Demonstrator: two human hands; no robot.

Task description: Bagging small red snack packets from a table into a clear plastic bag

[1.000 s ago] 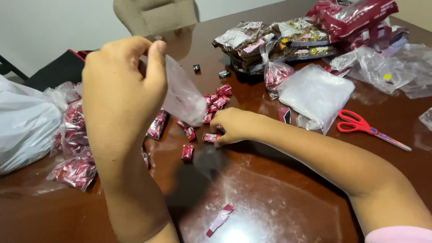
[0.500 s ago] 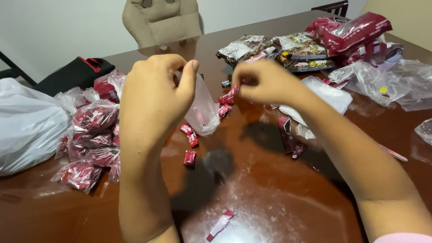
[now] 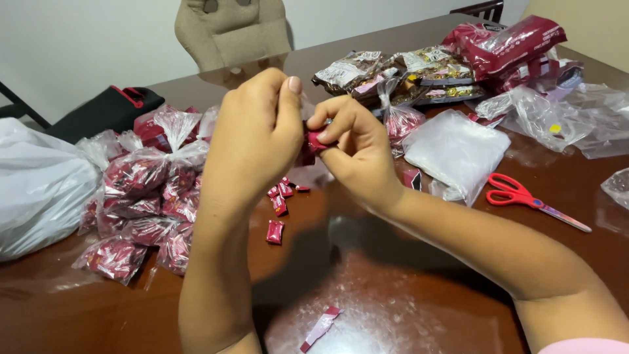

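Note:
My left hand [image 3: 252,141] is raised over the brown table [image 3: 406,308] and pinches the top of a small clear plastic bag [image 3: 308,172], which is mostly hidden behind both hands. My right hand [image 3: 350,147] meets it from the right, its fingers closed on a small red wrapped candy [image 3: 319,139] at the bag's mouth. Below the hands several loose red candies [image 3: 278,203] lie on the table.
A pile of tied clear bags filled with red candies [image 3: 147,196] lies at the left beside a large white plastic bag [image 3: 39,190]. A stack of empty clear bags [image 3: 455,151], red scissors [image 3: 517,195] and candy packages [image 3: 504,49] sit at the right. A torn red strip [image 3: 321,326] lies near me.
My right hand picked a candy off the table, lifted it and brought it to the bag in my left hand. The view shifted so the bag pile sits further right.

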